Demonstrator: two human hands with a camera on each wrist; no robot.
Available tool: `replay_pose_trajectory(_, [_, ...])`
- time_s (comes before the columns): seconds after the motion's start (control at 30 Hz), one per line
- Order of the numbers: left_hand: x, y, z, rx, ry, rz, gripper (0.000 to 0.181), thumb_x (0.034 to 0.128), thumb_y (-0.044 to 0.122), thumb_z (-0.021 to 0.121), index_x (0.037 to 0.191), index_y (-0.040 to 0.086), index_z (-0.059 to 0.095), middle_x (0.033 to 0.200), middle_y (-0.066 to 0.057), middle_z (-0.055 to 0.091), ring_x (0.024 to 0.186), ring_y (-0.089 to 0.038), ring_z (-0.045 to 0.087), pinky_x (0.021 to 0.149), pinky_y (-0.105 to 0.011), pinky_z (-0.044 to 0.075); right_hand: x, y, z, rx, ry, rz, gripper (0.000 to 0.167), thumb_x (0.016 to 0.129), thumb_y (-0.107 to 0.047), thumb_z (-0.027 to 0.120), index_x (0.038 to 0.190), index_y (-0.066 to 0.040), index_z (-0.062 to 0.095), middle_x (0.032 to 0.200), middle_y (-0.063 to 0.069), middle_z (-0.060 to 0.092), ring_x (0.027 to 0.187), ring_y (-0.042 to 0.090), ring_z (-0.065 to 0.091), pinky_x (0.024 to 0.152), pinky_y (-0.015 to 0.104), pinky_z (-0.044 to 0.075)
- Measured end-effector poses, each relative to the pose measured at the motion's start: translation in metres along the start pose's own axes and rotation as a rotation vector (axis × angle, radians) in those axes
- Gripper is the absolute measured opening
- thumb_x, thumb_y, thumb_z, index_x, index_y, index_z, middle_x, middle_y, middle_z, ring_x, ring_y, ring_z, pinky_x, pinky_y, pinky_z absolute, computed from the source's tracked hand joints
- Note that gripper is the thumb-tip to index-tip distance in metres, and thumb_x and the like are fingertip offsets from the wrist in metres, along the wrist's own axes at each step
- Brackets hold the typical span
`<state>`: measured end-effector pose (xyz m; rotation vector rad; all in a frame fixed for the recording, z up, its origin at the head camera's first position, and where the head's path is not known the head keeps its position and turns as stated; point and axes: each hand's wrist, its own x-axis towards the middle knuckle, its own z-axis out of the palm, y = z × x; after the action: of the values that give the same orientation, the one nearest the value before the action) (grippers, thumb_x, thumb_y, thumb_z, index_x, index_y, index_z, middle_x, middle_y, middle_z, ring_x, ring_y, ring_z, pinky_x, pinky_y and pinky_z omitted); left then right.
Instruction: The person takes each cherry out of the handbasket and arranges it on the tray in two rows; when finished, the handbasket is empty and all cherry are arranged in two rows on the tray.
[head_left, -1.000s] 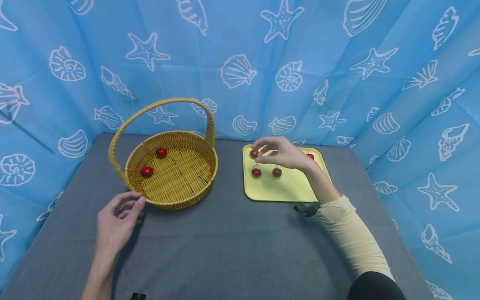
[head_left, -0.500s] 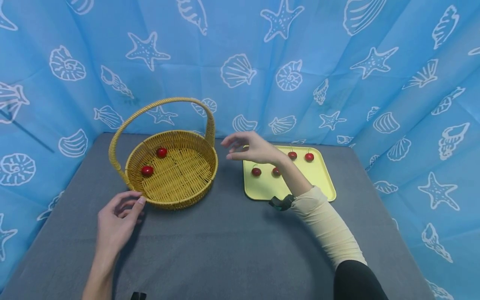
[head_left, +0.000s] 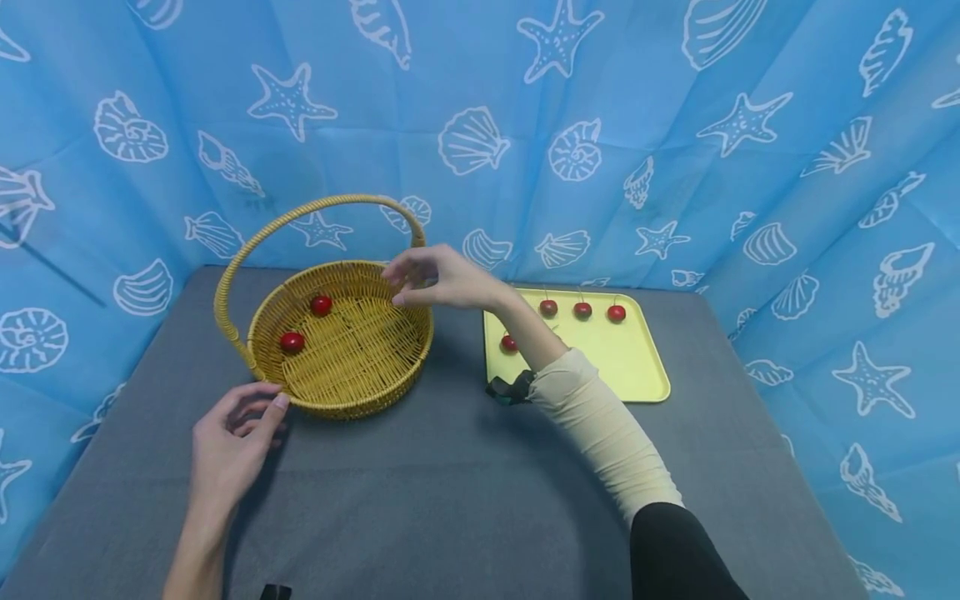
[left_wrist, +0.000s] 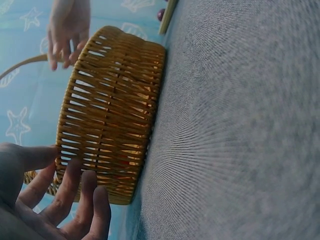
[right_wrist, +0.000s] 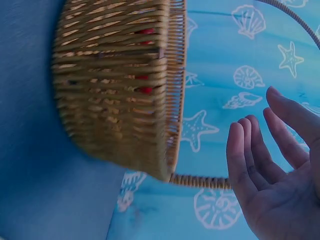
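A yellow wicker basket [head_left: 352, 400] with a tall arched handle [head_left: 322, 205] stands on the left of the table; two red cherries [head_left: 292, 342] lie inside it. My left hand [head_left: 231, 437] pinches its front-left rim between thumb and forefinger, the other fingers curving along the outer wall in the left wrist view. Over the right side of the rim, beside the handle's foot, hovers my right hand [head_left: 453, 279]. In the right wrist view its fingers [right_wrist: 237, 150] are loosely bent and apart, with nothing visible between them. Several stemmed cherries [head_left: 582, 310] lie on a yellow tray [head_left: 630, 379], partly hidden by my right forearm.
Grey cloth [head_left: 435, 500] covers the table. A blue curtain [head_left: 480, 75] printed with shells and starfish hangs behind and at both sides. A dark strap [head_left: 510, 388] sits at my right wrist.
My right hand has moved left from above the tray, across the gap, to over the basket's right rim. The left hand and basket stay put.
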<state>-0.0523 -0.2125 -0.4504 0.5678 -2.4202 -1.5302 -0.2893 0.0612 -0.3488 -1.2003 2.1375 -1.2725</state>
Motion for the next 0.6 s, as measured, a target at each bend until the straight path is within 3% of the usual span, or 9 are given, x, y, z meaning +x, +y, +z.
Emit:
replay_pose_trajectory(0.17, [0.0, 0.0, 0.001, 0.014, 0.007, -0.004, 0.034, 0.106, 0.034, 0.072, 0.134, 0.014, 0.069, 0.094, 0.024, 0.07, 0.078, 0.001, 0.072, 0.066, -0.018, 0.064, 0.023, -0.005, 0.006, 0.017, -0.018, 0.011, 0.041, 0.097, -0.006, 0.08, 0.135, 0.001, 0.069, 0.133, 0.022, 0.073, 0.112, 0.025, 0.076, 0.101, 0.031, 0.065])
replay_pose_trajectory(0.37, [0.001, 0.001, 0.001, 0.024, 0.009, -0.016, 0.034, 0.106, 0.035, 0.072, 0.133, 0.015, 0.069, 0.097, 0.018, 0.071, 0.078, -0.001, 0.072, 0.067, -0.019, 0.064, 0.047, -0.009, 0.012, 0.04, -0.052, 0.054, 0.04, 0.1, -0.01, 0.079, 0.137, 0.0, 0.068, 0.136, 0.025, 0.07, 0.115, 0.03, 0.075, 0.094, 0.039, 0.068])
replay_pose_trajectory(0.6, [0.001, 0.0, 0.001, 0.022, 0.006, -0.025, 0.035, 0.106, 0.036, 0.072, 0.134, 0.015, 0.069, 0.097, 0.02, 0.071, 0.079, 0.0, 0.072, 0.067, -0.019, 0.064, 0.07, -0.009, 0.022, 0.06, -0.047, 0.06, 0.032, 0.101, -0.013, 0.079, 0.131, -0.005, 0.071, 0.129, 0.017, 0.074, 0.115, 0.024, 0.074, 0.091, 0.037, 0.069])
